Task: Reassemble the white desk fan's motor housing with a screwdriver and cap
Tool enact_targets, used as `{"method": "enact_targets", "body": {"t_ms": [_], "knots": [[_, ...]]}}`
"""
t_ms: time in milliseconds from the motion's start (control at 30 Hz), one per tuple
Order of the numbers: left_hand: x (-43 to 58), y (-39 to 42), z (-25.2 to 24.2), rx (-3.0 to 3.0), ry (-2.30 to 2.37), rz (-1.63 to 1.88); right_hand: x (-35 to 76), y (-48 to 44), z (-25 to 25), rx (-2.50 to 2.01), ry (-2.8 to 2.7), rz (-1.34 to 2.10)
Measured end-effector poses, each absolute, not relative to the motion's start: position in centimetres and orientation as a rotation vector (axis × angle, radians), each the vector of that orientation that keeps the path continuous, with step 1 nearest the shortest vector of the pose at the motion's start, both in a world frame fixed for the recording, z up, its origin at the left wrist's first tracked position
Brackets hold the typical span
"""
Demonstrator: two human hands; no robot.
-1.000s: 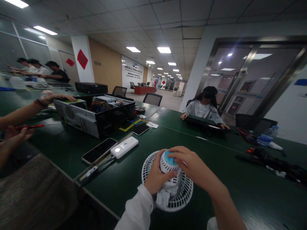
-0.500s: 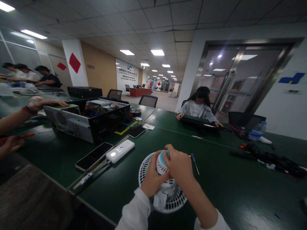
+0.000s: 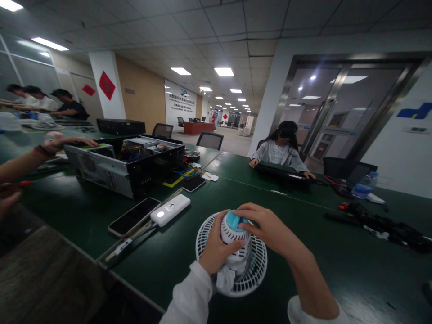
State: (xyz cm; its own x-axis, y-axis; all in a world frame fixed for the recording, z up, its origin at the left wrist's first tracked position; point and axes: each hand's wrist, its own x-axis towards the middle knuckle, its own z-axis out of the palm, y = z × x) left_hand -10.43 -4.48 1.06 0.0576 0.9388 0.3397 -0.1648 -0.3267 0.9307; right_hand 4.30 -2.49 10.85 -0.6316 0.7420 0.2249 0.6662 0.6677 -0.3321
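A white electric fan [image 3: 256, 265] lies grille down on the green table, its motor housing pointing up. On top of the housing sits a light-blue knob [image 3: 233, 220] with a raised grip bar. My left hand [image 3: 218, 247] is wrapped around the housing, thumb across the near side. From the right, my right hand [image 3: 261, 225] pinches the knob between thumb and fingers. Part of the housing is covered by my left hand.
Left of the fan lie a white power bank-like device [image 3: 171, 210] with a cable and a phone [image 3: 134, 217]. Farther back stand an open computer case [image 3: 135, 166], another person's arm [image 3: 30, 164] and a second phone [image 3: 194, 184]. A water bottle [image 3: 364, 185] stands at right.
My right hand has swung round to the right on the knob, uncovering more of its blue top. My left hand keeps its hold on the housing. The small screwdriver is now out of sight.
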Motion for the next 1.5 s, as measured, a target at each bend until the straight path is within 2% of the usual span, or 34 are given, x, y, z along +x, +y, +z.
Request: {"method": "enact_targets", "body": {"t_ms": [100,267,333,500,667,800,933,1133,1267,1367,1500], "knots": [[-10.5,-4.4,1.0,1.374,0.853,1.462,3.2,-2.9,10.9,-1.312,-2.487,0.134],[-10.4,-4.2,1.0,1.379,0.877,1.505,0.5,-3.5,9.6,-1.561,-2.326,-0.363],[-10.3,-4.2,1.1,1.384,0.902,1.518,-0.3,-3.7,9.0,-1.596,-2.266,-0.426],[-10.2,-4.3,1.1,1.386,0.896,1.505,0.3,-4.3,9.7,-1.5,-2.282,-0.349],[-10.3,-4.1,0.6,1.367,0.85,1.5,2.5,-4.0,10.8,-1.036,-2.532,0.031],[-10.3,-4.2,0.6,1.377,0.847,1.488,3.6,-3.4,10.9,-0.992,-2.544,0.203],[-10.3,-4.4,1.0,1.373,0.844,1.478,3.1,-3.4,10.9,-1.038,-2.548,0.112],[-10.2,-4.5,1.4,1.389,0.884,1.497,-0.2,-3.9,9.6,-1.547,-2.364,-0.348],[-10.2,-4.4,1.4,1.389,0.898,1.473,-0.8,-4.1,9.3,-1.737,-2.252,-0.367],[-10.3,-4.2,1.1,1.37,0.885,1.479,0.2,-4.2,9.7,-1.657,-2.338,-0.357],[-10.3,-4.2,0.7,1.35,0.868,1.48,2.2,-4.2,10.1,-1.307,-2.572,-0.193]]}}
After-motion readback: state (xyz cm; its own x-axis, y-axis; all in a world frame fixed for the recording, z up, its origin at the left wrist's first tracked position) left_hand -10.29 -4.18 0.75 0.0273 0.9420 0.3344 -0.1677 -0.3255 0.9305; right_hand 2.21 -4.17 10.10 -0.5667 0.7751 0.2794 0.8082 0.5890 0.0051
